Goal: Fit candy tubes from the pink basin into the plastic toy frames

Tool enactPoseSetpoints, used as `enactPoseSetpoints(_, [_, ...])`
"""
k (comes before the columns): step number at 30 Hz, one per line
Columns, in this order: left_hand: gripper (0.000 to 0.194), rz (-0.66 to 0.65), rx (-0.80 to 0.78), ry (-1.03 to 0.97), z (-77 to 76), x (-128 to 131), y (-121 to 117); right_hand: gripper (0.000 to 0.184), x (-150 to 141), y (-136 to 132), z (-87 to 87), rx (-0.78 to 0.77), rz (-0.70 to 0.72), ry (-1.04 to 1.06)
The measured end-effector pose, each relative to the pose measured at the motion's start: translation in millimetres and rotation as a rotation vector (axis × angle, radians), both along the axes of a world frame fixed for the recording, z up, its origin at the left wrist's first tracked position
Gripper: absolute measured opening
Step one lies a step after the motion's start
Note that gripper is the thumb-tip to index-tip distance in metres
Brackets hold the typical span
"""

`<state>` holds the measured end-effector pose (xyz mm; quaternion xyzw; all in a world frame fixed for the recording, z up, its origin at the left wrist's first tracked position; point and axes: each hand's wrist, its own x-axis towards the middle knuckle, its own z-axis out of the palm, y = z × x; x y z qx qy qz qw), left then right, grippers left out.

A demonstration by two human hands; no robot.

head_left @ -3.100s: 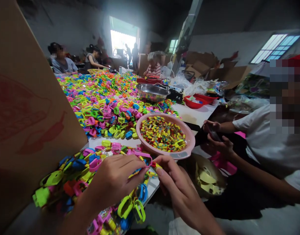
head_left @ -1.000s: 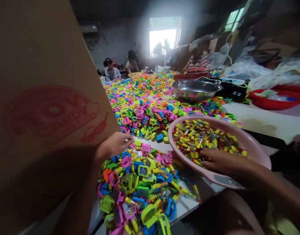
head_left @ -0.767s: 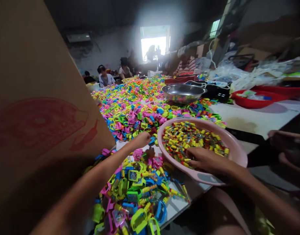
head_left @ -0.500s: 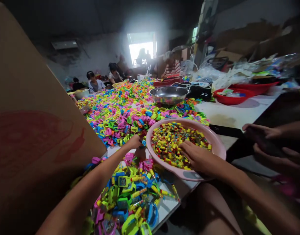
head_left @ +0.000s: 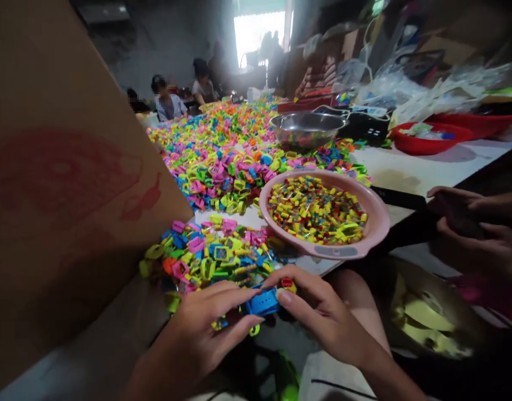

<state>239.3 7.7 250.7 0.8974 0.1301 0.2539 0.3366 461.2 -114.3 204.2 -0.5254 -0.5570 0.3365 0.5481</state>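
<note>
Between the two bare hands, a blue band (head_left: 262, 302) is lying crosswise, its long axis running left to right; the left hand (head_left: 197, 320) is pinching its left end, while the right hand (head_left: 326, 312) is gripping a small red-and-yellow piece (head_left: 288, 284) just beside the right end, thumb touching the band. Beyond the left hand, a heap of toy watches (head_left: 208, 267) is covering the near table (head_left: 251, 217), and beyond the right a pink basin (head_left: 339, 252) is overhanging the edge. Toward the body, open space is showing below both hands, a cardboard box (head_left: 84, 234) walling the left.
</note>
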Motion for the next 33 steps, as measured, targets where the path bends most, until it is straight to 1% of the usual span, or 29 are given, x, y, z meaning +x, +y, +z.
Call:
enactPoseSetpoints(2, [0.023,0.058,-0.013,-0.038,-5.8,-9.7,-18.6,0.036,-11.1,-7.0,-9.6,-0.009,0.057,0.08])
enactPoseSetpoints(4, [0.016,0.109,-0.049,-0.038,-12.6,-17.3,-26.7,0.041,-20.0,-15.6,-17.2,-0.068,0.115,0.124])
enactPoseSetpoints(6, [0.012,0.127,-0.099,-0.026,-18.2,-23.8,-30.1,0.045,-28.4,-23.1,-21.3,-0.126,0.185,0.159])
enactPoseSetpoints(9, [0.012,0.085,-0.12,-0.001,-22.9,-30.8,-34.6,0.047,-39.5,-30.2,-22.8,-0.189,0.226,0.214])
enactPoseSetpoints(12, [0.016,0.025,-0.065,0.042,-24.8,-33.2,-39.9,0.049,-45.1,-33.9,-23.6,-0.217,0.234,0.236])
enactPoseSetpoints(15, [0.015,-0.014,-0.03,0.05,-26.4,-31.7,-42.8,0.05,-45.0,-37.0,-25.5,-0.233,0.256,0.225])
enactPoseSetpoints(17, [0.012,-0.022,-0.053,0.057,-27.4,-29.5,-43.2,0.051,-43.6,-38.8,-26.5,-0.24,0.253,0.197])
enactPoseSetpoints(18, [0.011,-0.011,-0.09,0.072,-27.8,-28.3,-43.2,0.05,-42.9,-39.4,-26.9,-0.239,0.244,0.173])
enactPoseSetpoints(20, [0.009,0.032,-0.246,0.157,-27.9,-26.0,-42.8,0.048,-42.1,-39.9,-27.3,-0.223,0.229,0.112])
enactPoseSetpoints(23, [0.018,0.098,-0.629,0.375,-25.6,-23.6,-40.0,0.044,-42.4,-39.8,-28.2,-0.169,0.224,0.037])
enactPoseSetpoints(25, [0.022,0.066,-0.844,0.475,-22.8,-23.1,-35.6,0.042,-42.7,-39.9,-29.5,-0.145,0.228,0.019])
enactPoseSetpoints(29, [0.019,-0.08,-1.09,0.563,-19.4,-24.0,-23.7,0.036,-41.4,-41.5,-34.1,-0.154,0.258,0.018])
enactPoseSetpoints(31, [0.018,-0.099,-1.185,0.59,-20.3,-24.1,-20.0,0.033,-39.7,-42.6,-36.6,-0.158,0.281,0.04])
enactPoseSetpoints(33, [0.017,-0.104,-1.245,0.61,-22.3,-23.6,-19.2,0.031,-37.8,-44.0,-38.0,-0.17,0.303,0.07])
